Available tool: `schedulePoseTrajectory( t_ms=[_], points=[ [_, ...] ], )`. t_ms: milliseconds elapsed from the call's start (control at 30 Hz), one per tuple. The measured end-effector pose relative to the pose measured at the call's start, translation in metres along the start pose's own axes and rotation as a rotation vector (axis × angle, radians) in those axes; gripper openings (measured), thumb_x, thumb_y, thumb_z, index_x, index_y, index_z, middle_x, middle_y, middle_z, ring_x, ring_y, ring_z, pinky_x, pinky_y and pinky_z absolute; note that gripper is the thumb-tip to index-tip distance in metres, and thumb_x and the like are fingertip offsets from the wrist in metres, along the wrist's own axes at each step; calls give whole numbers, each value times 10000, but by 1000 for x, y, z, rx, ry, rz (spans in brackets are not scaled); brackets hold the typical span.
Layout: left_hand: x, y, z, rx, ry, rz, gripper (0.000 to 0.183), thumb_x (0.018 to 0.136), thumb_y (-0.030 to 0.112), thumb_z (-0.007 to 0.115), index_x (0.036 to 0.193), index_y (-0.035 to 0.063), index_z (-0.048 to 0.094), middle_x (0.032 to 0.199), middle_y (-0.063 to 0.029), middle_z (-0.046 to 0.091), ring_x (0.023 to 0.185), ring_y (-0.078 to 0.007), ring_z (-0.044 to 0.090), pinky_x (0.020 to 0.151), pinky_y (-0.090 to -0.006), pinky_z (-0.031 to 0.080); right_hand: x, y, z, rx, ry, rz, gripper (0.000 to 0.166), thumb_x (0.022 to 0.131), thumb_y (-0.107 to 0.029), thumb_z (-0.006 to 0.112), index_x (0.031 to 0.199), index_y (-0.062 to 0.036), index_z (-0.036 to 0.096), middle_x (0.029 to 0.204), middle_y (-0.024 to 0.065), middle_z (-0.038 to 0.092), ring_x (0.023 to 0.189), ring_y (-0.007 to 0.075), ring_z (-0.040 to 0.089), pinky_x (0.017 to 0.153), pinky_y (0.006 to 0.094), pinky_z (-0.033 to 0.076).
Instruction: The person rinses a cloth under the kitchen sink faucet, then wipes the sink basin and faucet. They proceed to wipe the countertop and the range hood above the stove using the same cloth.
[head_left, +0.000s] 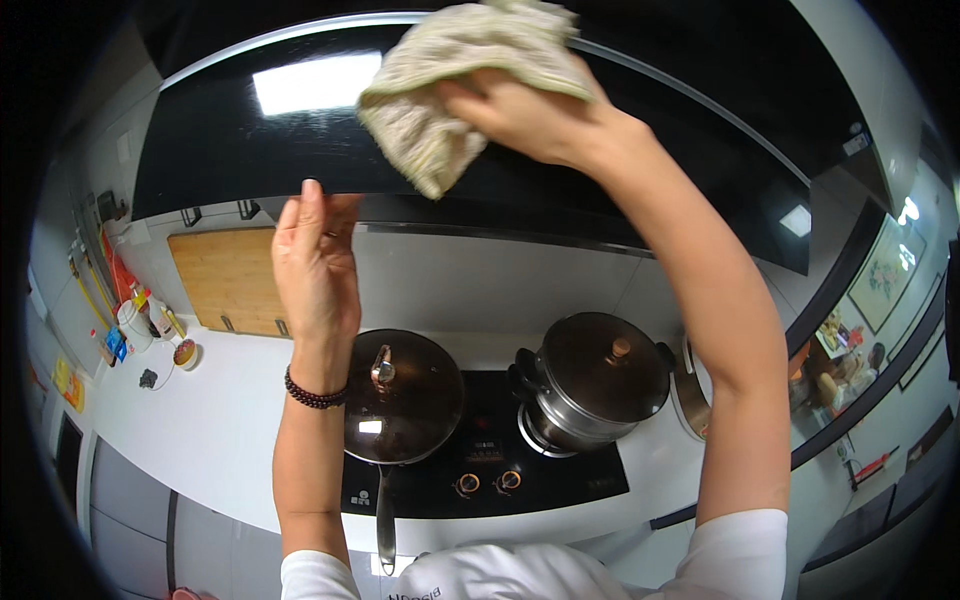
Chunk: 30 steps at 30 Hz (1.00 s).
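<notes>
In my right hand is a pale, green-edged cloth, held against or just before the glossy black panel of a range hood. My left hand grips the lower edge of that panel, the thumb in front and the other fingers partly hidden behind it. A dark beaded bracelet circles the left wrist. Below the hands, a lidded frying pan and a lidded steamer pot stand on a black gas hob.
A bamboo cutting board leans on the wall at the left. Bottles, a white jug and a small cup stand on the white countertop. The pan's handle reaches past the counter's front edge. A person sits beyond the opening at right.
</notes>
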<state>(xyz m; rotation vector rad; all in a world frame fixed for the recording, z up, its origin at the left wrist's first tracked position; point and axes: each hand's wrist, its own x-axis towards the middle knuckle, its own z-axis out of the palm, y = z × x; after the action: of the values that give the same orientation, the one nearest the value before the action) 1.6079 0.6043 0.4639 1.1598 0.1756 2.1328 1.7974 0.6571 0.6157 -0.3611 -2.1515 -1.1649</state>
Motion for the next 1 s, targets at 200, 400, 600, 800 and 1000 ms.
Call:
schedulePoseTrajectory(
  t_ms=[200, 400, 600, 800, 1000],
  points=[
    [-4, -5, 12, 0, 68, 12, 219, 937, 255, 528, 800, 95, 588, 820, -74, 676, 821, -137, 625, 868, -307, 433, -127, 80, -61, 229, -70, 324, 293, 860, -299, 519, 1013, -74, 629, 982, 99, 619, 921, 243, 579, 842, 325, 441],
    [-3, -4, 4, 22, 51, 9, 182, 945, 241, 512, 894, 108, 626, 879, -60, 679, 894, -156, 623, 909, -321, 418, -247, 148, -115, 254, 4, 773, 336, 877, -255, 541, 1099, -7, 590, 1075, 109, 607, 1008, 212, 557, 917, 312, 397],
    [-4, -2, -1, 10, 26, -5, 188, 949, 245, 504, 913, 111, 631, 911, -64, 673, 944, -170, 616, 924, -328, 414, -323, 214, -155, 89, 100, 1055, 423, 849, -330, 570, 1104, 7, 589, 1089, 140, 603, 1023, 248, 559, 909, 309, 391],
    [-2, 0, -5, 4, -36, -25, 216, 954, 269, 491, 933, 114, 640, 916, -65, 673, 942, -168, 610, 915, -325, 408, -291, 193, -135, 118, 161, 1064, 420, 848, -341, 536, 1073, 10, 586, 1050, 143, 601, 1006, 265, 550, 904, 315, 375],
    [-1, -8, -4, 10, -32, 5, 245, 962, 277, 471, 947, 100, 640, 919, -67, 673, 960, -176, 604, 912, -328, 406, -207, 134, -107, 107, 71, 746, 373, 861, -353, 516, 1011, -26, 613, 975, 131, 607, 932, 242, 565, 867, 327, 410]
  ],
)
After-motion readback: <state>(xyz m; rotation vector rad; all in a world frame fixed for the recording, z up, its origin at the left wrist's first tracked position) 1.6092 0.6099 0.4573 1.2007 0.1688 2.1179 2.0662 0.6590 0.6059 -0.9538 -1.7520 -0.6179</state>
